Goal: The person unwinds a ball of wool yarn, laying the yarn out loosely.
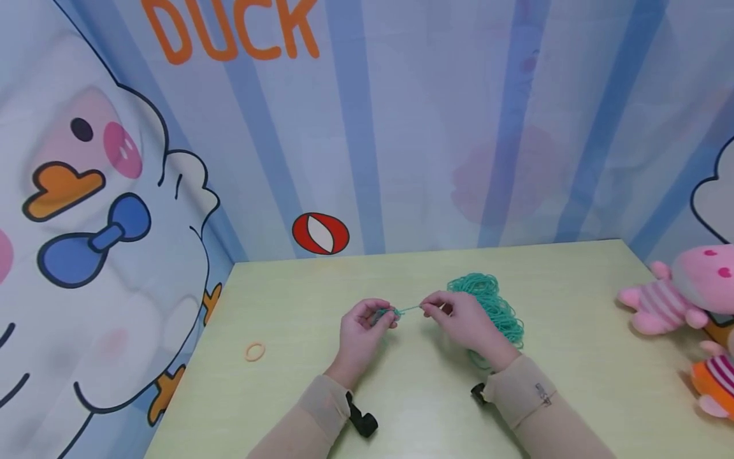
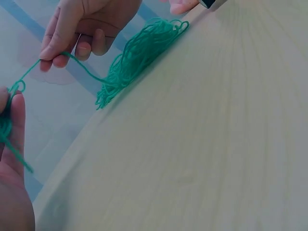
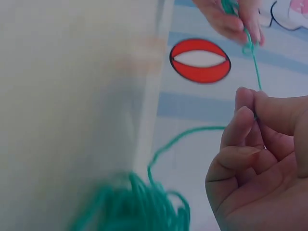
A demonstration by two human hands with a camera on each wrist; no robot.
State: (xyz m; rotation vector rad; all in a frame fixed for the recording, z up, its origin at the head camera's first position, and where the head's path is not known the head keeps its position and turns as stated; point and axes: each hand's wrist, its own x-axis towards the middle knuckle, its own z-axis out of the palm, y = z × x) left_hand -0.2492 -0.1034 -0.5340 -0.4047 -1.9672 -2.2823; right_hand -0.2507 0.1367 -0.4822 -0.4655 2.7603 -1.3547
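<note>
In the head view, my left hand pinches a small looped bunch of green yarn between thumb and fingers. A short tail of it hangs below the hand in the left wrist view. My right hand pinches the yarn strand between thumb and forefinger, a little to the right of the left hand. The strand runs taut between both hands. From the right fingers it continues slack to a loose heap of green yarn, partly hidden behind the right hand and wrist. A small loop shows near the left fingertips in the right wrist view.
An orange ring lies on the pale wooden table, left of the hands. At the right edge sit a pink striped plush toy and another plush in orange. A printed curtain hangs behind the table.
</note>
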